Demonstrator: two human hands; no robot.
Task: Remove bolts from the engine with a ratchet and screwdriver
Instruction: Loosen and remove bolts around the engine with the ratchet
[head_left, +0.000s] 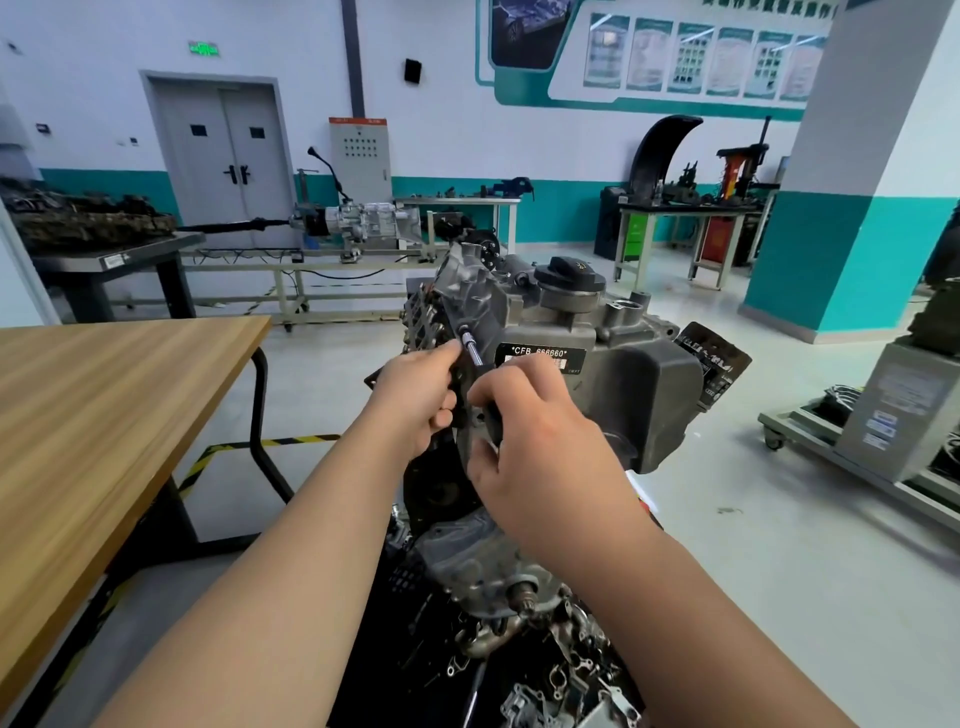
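Head: right hand (540, 441) grips tool (473, 352), hiding handle; wooden table (104, 415) beside engine (623, 374).

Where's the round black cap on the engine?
In the head view the round black cap sits on top of the engine, right of centre, just above the CFB label and beyond the right hand.

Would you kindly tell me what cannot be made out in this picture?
Head view:
- The tool: handle wrapped by the right hand; ratchet or screwdriver unclear.
- The bolt: hidden under the tool's tip, next to the left hand.
- The wall posters: blurred, too small.
- The metal parts: cut off by the bottom edge.
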